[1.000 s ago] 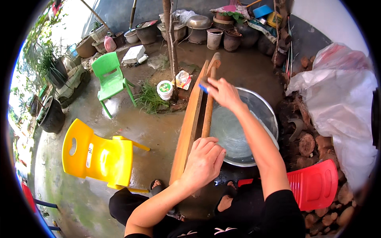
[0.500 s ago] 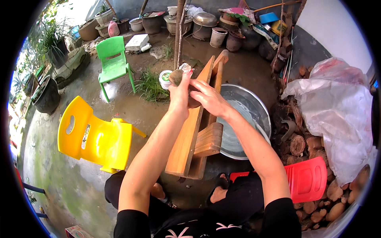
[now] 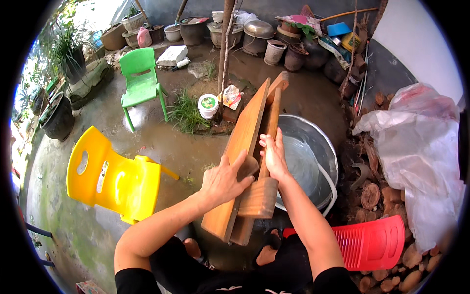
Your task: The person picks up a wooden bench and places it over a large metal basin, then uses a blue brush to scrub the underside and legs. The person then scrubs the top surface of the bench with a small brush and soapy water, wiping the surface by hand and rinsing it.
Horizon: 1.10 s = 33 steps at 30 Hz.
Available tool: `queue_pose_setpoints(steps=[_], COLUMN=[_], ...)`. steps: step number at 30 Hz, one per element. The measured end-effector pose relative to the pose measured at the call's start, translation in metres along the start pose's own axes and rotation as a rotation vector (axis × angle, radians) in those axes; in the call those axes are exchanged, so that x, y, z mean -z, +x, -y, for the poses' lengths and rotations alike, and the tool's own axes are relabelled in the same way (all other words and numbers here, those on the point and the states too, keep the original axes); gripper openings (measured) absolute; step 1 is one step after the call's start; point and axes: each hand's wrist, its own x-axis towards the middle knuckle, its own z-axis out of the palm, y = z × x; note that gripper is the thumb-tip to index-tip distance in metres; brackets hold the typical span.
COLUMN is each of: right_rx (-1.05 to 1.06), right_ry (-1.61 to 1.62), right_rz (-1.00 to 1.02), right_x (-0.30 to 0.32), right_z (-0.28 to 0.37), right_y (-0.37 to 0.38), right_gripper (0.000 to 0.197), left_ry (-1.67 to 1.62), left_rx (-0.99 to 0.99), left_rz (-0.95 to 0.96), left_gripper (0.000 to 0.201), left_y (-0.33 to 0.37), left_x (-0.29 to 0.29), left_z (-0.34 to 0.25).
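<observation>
A wooden bench (image 3: 244,134) lies tilted on its side in front of me, its planks running away from my knees with a dark gap between them. My left hand (image 3: 223,181) is at its near part, thumb and fingers around a rounded brown piece (image 3: 248,167) at the gap. What that piece is I cannot make out. On the other side, my right hand (image 3: 274,156) has its fingertips curled over the edge of the right plank. A thick rounded wooden end (image 3: 259,196) sticks out just below both hands.
Right of the bench stands a metal basin (image 3: 320,137) of water with a pale hose (image 3: 328,183) in it. A yellow chair (image 3: 117,174) and green chair (image 3: 139,81) stand left; a red chair (image 3: 372,242) and stacked logs (image 3: 370,196) are at right. A white tub (image 3: 208,106) sits beyond.
Both hands have come back toward me from the bench's far end and moved apart. The right hand is now on the plank's edge. The bench sits slightly lower in view.
</observation>
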Motion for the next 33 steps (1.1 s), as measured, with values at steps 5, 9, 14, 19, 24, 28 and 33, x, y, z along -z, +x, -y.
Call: queue_pose_setpoints(steps=[5, 9, 14, 19, 24, 28, 33], right_rx=[0.168, 0.175, 0.174, 0.175, 0.155, 0.098, 0.181], right_ry=[-0.148, -0.050, -0.022, -0.012, -0.023, -0.028, -0.069], right_rz=[-0.008, 0.017, 0.029, 0.023, -0.007, -0.016, -0.026], right_x=[0.006, 0.004, 0.000, -0.001, 0.001, -0.001, 0.000], right_z=[0.004, 0.000, 0.005, 0.003, 0.000, 0.014, 0.011], right_y=[-0.010, -0.016, -0.023, -0.019, -0.011, -0.015, -0.016], right_gripper=[0.060, 0.057, 0.058, 0.060, 0.062, 0.057, 0.060], left_ry=[0.090, 0.121, 0.176, 0.137, 0.103, 0.176, 0.137], left_rx=[-0.119, -0.152, -0.146, -0.140, -0.252, -0.251, -0.244], left_rz=[-0.021, -0.174, -0.242, -0.233, -0.128, 0.009, -0.196], left_gripper=[0.061, 0.060, 0.049, 0.033, 0.042, 0.044, 0.040], left_y=[0.045, 0.123, 0.248, 0.240, 0.107, 0.047, 0.123], left_x=[-0.004, -0.019, -0.018, -0.025, -0.018, 0.003, -0.015], left_z=[0.002, 0.008, 0.003, 0.009, 0.009, 0.000, 0.006])
